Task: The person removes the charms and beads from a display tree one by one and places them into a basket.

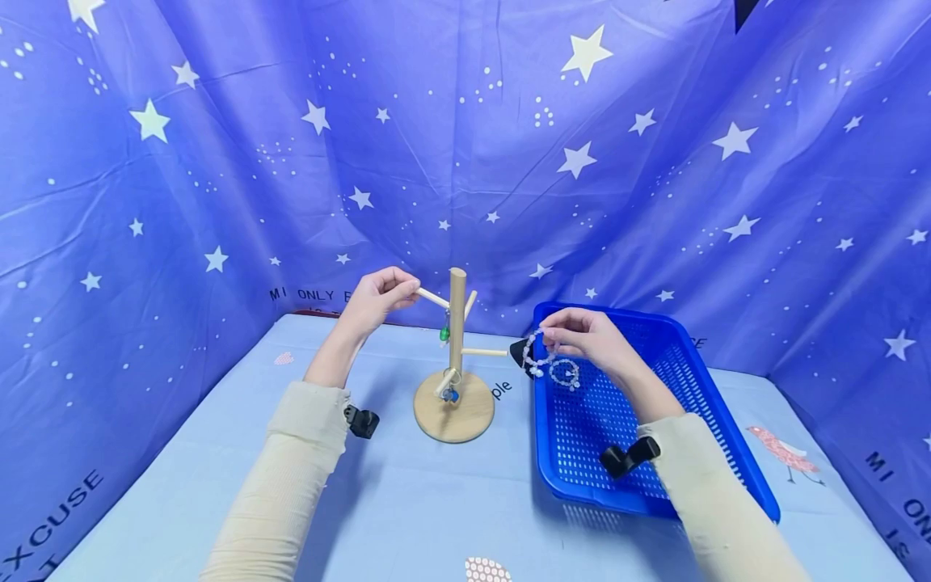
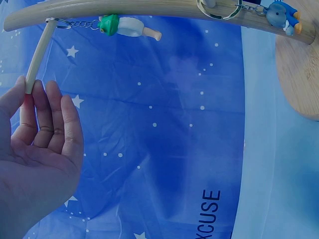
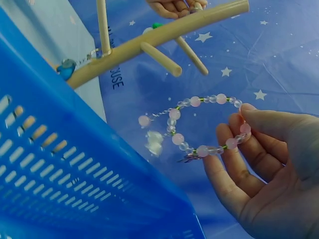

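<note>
A wooden peg stand (image 1: 457,323) rises from a round base. My left hand (image 1: 381,297) pinches the tip of its upper left peg (image 2: 37,62) between thumb and fingers. On that peg, close to the post, hangs a keychain with a green-topped figure (image 2: 119,26). A blue figure keychain (image 2: 280,14) hangs by its ring from the low front peg. My right hand (image 1: 585,338) pinches a bracelet of pink and clear beads (image 3: 202,149) with dangling charms, right of the bare right-hand peg (image 1: 485,352). Another beaded loop (image 1: 564,374) shows just below that hand, overlapping the basket.
A blue perforated basket (image 1: 658,505) stands right of the stand, beneath my right forearm. A black shape (image 1: 520,352) shows by its left rim. The light blue cloth (image 1: 407,501) covers the table, and starry blue curtains (image 1: 451,145) enclose the back and sides.
</note>
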### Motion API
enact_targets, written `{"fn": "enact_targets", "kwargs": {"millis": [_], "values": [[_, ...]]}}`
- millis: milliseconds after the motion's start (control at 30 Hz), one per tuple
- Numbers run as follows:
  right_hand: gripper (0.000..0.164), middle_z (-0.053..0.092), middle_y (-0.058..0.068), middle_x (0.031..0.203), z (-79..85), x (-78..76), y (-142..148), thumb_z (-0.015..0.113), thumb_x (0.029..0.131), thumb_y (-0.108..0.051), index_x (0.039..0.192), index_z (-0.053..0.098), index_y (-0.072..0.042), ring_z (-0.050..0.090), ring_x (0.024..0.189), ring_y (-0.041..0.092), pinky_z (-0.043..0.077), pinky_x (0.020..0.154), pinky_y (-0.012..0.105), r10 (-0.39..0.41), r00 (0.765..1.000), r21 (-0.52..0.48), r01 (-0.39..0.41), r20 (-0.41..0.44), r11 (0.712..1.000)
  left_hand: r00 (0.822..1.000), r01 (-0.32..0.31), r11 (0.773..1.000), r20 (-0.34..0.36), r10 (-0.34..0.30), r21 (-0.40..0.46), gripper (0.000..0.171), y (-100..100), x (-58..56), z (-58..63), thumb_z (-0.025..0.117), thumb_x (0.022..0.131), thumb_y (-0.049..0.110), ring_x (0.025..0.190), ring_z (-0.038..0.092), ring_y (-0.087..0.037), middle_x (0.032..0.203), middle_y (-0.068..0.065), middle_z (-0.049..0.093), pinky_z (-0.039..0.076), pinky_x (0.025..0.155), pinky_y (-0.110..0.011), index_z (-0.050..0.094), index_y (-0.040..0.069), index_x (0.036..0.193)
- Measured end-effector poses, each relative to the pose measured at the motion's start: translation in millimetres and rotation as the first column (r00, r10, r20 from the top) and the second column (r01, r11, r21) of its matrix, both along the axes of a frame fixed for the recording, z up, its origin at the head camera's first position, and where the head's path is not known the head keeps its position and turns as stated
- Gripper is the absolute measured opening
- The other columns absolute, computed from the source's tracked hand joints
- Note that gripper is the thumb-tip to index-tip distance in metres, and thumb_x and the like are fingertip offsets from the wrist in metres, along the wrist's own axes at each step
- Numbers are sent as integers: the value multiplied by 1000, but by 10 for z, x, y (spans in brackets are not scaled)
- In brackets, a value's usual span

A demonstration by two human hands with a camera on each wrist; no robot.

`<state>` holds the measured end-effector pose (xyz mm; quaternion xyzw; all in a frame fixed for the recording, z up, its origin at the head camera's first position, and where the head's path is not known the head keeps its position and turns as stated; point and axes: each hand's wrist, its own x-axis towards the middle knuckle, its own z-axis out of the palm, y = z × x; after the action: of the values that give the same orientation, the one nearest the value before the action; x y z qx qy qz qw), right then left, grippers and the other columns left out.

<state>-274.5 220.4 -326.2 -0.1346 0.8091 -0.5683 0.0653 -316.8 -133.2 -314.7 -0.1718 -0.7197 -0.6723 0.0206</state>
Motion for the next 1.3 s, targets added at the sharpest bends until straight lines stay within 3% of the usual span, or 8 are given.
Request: {"fn": "enact_targets", "kwargs": {"millis": [167, 433, 800, 1100, 1300], "values": [[37, 71, -8, 89, -20, -28, 60, 67, 97, -21, 120, 62, 7, 70, 89, 11, 62, 82, 20, -46, 997, 9, 47, -60, 999, 1000, 4, 1000, 5, -4, 12, 12, 1, 6, 7, 60, 99, 7, 81, 68, -3, 80, 12, 68, 61, 87, -20, 65, 14, 90], [38, 72, -17, 92, -91, -61, 183, 63, 99, -18, 123, 59, 10, 70, 90, 0, 61, 84, 18, -132, 987, -68, 126, -87, 990, 1000, -2, 1000, 8, 2, 0, 8, 4, 9, 6, 60, 99, 9, 83, 68, -4, 81, 12, 68, 61, 85, -17, 66, 10, 93], [39, 72, -20, 89, -199, -123, 370, 63, 99, -23, 124, 61, 7, 68, 85, -3, 62, 81, 21, -218, 969, 38, 224, -118, 974, 1000, -3, 1000, 12, 3, 5, 12, 10, 15, 15, 60, 99, 8, 80, 68, -3, 80, 12, 68, 61, 87, -22, 64, 15, 90], [36, 74, -8, 96, -347, -202, 523, 61, 100, -17, 126, 60, 8, 66, 82, -5, 63, 87, 31, -236, 970, 120, 241, -55, 963, 1000, 2, 1000, 6, -2, 0, 10, 5, 8, 8, 60, 99, 8, 80, 67, -1, 81, 12, 68, 60, 93, -29, 65, 13, 92], [33, 74, 4, 102, -425, -254, 621, 57, 102, -12, 125, 57, 11, 68, 84, 2, 64, 86, 31, -204, 979, 152, 197, 26, 968, 1000, -13, 999, 5, 13, -31, 6, -1, 1, 5, 61, 99, 11, 82, 68, -3, 81, 13, 68, 61, 89, -23, 65, 8, 96]]}}
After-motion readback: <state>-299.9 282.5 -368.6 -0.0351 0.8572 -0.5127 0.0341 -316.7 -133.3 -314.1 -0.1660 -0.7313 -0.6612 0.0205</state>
